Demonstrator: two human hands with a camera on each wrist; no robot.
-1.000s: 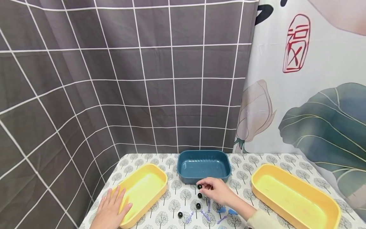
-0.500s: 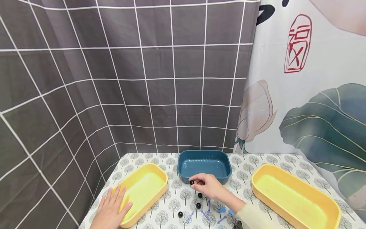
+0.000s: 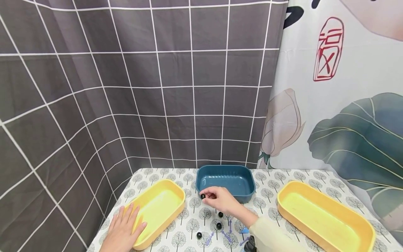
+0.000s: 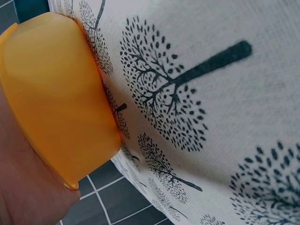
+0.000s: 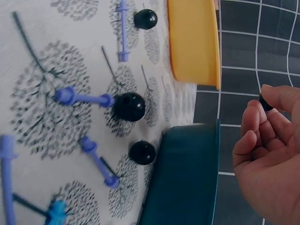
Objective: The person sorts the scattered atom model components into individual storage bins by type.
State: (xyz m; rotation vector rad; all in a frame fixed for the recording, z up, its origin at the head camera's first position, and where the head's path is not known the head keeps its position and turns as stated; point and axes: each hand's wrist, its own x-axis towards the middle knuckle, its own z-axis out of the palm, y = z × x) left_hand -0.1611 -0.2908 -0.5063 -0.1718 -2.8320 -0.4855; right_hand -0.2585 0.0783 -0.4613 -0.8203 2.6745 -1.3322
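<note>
Held ball (image 3: 203, 196): little shiny black one, up off the surface (image 3: 266, 211), roughly 8 o'clock from the middle of the blue basin (image 3: 230, 182)
Right hand (image 3: 220, 200): that's the one with the ball. Grip is pinched right down, thumb and fingertips nearly together with just the ball between them. Other fingers look curled in on the wrist cam
Loose balls: three more black ones on the surface. From the held ball, the nearest loose ball (image 3: 220, 214) is between 4 and 5 o'clock, the middle loose ball (image 3: 219, 226) around 5, the last loose ball (image 3: 199, 235) about 6
Purple sticks (image 3: 226, 237): knobbly-ended, scattered around 5 o'clock from the held ball. One has its tip right by a loose ball, can't tell if they touch
Light blue piece (image 3: 244, 230): just past the sticks near 4 o'clock, partly behind the cream sleeve (image 3: 272, 234)
Left yellow tray (image 3: 157, 206): between 8 and 9 o'clock from the held ball
Left hand (image 3: 122, 229): resting on that tray's 8 o'clock side, fingers straight and spread, so the grip isn't wrapped round anything
Right yellow tray (image 3: 325, 220): way over at 3 o'clock
Backdrop: dark checked curtain (image 3: 176, 101) at 12, white floral hanging (image 3: 299, 45) toward 1
</note>
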